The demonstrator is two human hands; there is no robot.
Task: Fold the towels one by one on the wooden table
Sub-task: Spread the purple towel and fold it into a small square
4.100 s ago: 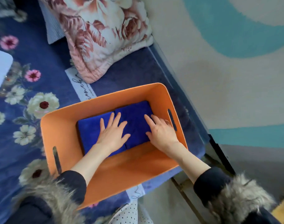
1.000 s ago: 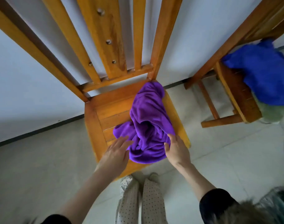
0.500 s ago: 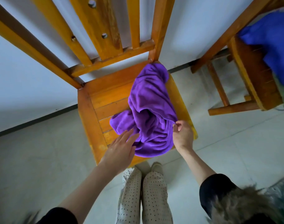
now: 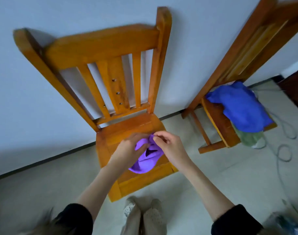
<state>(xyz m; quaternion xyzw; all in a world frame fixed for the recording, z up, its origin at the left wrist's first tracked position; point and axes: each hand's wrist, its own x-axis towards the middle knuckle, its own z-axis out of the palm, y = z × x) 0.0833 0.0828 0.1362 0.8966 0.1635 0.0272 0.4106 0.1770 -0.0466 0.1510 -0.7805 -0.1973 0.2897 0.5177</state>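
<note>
both hands, left hand [image 4: 127,148] and right hand [image 4: 170,146], pinch crumpled purple cloth towel [image 4: 147,160] above orange wooden chair [image 4: 127,124] seat; find corners, spread apart before folding.

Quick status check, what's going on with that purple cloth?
Both hands, left hand and right hand, gripping purple towel. Bunched over wooden chair seat, unfolded. Nothing blocking.

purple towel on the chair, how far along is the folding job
Done: nothing folded shows in this view. In hand: both the left hand and right hand pinch the crumpled purple towel over the chair seat. Left: folding it, then the blue towel heaped on the second chair.
</note>
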